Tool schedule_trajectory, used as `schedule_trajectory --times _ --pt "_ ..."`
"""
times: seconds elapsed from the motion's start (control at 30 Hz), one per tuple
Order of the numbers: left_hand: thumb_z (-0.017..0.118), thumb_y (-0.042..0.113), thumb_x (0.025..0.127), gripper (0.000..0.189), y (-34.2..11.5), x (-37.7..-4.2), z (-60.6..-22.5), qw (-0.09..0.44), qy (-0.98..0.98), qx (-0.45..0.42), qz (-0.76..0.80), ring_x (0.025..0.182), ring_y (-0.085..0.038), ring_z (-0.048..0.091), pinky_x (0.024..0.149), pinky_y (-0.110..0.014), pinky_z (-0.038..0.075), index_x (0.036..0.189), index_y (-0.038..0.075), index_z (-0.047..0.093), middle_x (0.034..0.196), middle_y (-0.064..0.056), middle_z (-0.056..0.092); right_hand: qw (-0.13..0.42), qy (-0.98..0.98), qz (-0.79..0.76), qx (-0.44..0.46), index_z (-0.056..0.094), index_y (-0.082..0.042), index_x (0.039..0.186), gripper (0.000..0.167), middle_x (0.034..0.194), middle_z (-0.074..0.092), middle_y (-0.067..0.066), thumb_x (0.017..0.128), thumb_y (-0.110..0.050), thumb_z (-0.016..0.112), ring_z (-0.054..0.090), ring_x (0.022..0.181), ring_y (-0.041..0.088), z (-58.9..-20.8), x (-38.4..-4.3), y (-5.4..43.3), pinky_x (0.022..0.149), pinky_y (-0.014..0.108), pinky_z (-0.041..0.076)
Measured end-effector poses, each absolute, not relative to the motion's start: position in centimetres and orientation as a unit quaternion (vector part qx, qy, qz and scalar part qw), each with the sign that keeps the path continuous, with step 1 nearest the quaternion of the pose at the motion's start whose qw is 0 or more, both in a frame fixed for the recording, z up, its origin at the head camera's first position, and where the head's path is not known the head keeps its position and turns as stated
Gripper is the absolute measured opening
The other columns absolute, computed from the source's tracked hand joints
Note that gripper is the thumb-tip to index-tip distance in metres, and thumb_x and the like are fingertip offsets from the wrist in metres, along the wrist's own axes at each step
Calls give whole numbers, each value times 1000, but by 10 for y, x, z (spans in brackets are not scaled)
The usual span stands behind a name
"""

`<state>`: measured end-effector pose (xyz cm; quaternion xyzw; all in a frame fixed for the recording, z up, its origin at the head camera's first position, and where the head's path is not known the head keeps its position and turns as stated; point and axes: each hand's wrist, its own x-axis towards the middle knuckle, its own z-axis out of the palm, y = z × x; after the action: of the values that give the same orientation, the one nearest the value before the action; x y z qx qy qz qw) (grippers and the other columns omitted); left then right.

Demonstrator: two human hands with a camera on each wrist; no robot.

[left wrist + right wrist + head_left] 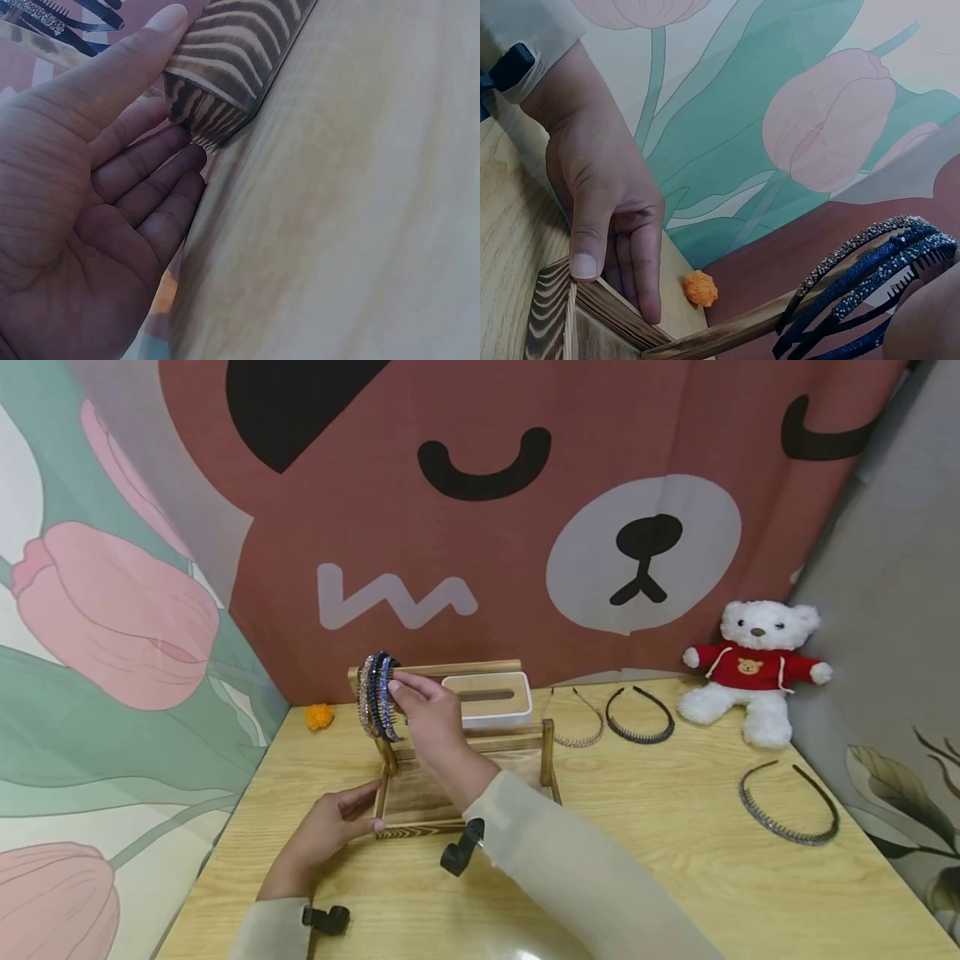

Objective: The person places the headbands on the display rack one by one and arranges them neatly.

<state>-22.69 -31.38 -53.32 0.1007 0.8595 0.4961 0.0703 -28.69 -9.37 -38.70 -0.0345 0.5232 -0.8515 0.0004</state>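
Note:
A two-bar wooden rack stands on the table, its dark-grained base facing me. Several sparkly toothed headbands, silver and dark blue, hang at the left end of its upper bar. My right hand pinches the outermost blue headband between thumb and fingers, right beside the others. Only part of that hand shows in the right wrist view. Low at the rack's front left corner, my left hand holds the base, thumb on the front and fingers along the side. The left wrist view shows that striped corner close up.
Behind the rack is a white box with a wooden slotted lid. A thin headband, a black one and a grey one lie to the right. A white teddy bear sits at the back right, an orange pompom back left.

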Motion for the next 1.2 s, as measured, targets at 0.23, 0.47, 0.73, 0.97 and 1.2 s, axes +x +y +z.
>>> schedule_trajectory --times 0.23,0.47,0.73,0.97,1.2 --pt "88 20 94 75 -314 -229 -530 72 858 98 499 150 -41 52 121 -31 48 159 1 55 162 -20 54 -3 529 -848 -29 82 -4 124 23 120 82 13 102 -8 77 75 100 10 -384 -286 -93 96 31 66" --pt "87 21 95 75 -315 -231 -530 73 862 99 492 151 -40 52 122 -34 47 159 1 54 162 -20 54 0 534 -845 -34 82 -8 126 23 119 82 9 104 -12 76 76 100 10 -387 -285 -90 104 39 65" --pt "87 17 95 74 -318 -230 -531 73 856 99 502 151 -39 52 117 -19 47 159 0 54 163 -19 53 12 557 -829 -46 80 -8 130 27 117 83 9 105 -17 76 78 105 15 -392 -281 -81 109 43 62" --pt "87 18 95 74 -317 -229 -533 75 855 91 505 151 -42 51 118 -22 48 159 -1 54 162 -22 53 19 571 -819 -58 77 -12 135 30 122 83 7 106 -21 74 76 113 18 -402 -271 -58 111 40 60" --pt "87 19 95 75 -316 -228 -535 85 852 89 508 152 -41 50 123 -37 47 160 1 53 164 -21 52 -39 607 -786 -114 78 -8 130 25 114 82 8 106 -15 74 76 109 29 -411 -254 -2 96 28 65"
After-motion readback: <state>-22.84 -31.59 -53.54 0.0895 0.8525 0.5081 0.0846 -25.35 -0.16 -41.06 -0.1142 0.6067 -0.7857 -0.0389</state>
